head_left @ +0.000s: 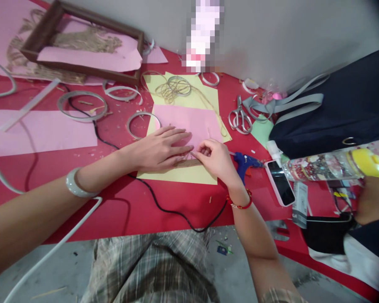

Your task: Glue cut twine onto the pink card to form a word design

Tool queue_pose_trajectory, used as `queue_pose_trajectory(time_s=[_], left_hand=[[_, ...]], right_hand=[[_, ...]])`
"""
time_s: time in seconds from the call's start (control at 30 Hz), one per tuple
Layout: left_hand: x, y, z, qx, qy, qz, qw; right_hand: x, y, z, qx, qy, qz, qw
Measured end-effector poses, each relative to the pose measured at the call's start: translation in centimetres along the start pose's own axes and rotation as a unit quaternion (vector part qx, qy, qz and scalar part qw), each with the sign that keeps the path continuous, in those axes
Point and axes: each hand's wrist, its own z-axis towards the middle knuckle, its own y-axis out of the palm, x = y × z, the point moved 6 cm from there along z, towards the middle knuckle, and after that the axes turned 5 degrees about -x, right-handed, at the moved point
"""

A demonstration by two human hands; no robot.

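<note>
**A:** What's around the hands?

**B:** A red desk dotted with small shavings. Under both hands lies a yellow card, with a pink paper on top of it, reaching out ahead of them. Past the right hand sit a blue hot glue gun and, farther ahead, steel scissors. A black cord loops on the near side of both hands. Ahead of the left hand is a pale hoop, and coils of twine lie on the card well beyond the paper.

**A:** And the hands?

**B:** The left hand is spread, palm down on the pink paper, its fingers pointing toward the right hand. The right hand is bunched, pinching a thin tan strip at the paper's near edge, just beside the left fingertips.

**A:** How is that done well?

**B:** Even pressure from the flat left hand stops the paper creeping, while a close pinch gives the right hand fine control of the strip.
</note>
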Motion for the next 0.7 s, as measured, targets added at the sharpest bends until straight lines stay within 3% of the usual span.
queue_pose_trajectory(time_s=[0.7], left_hand=[[-0.05,0.16,-0.07,-0.009,0.016,0.011,1.0]], right_hand=[[-0.19,-0.19,-0.22,-0.011,-0.004,0.007,1.0]])
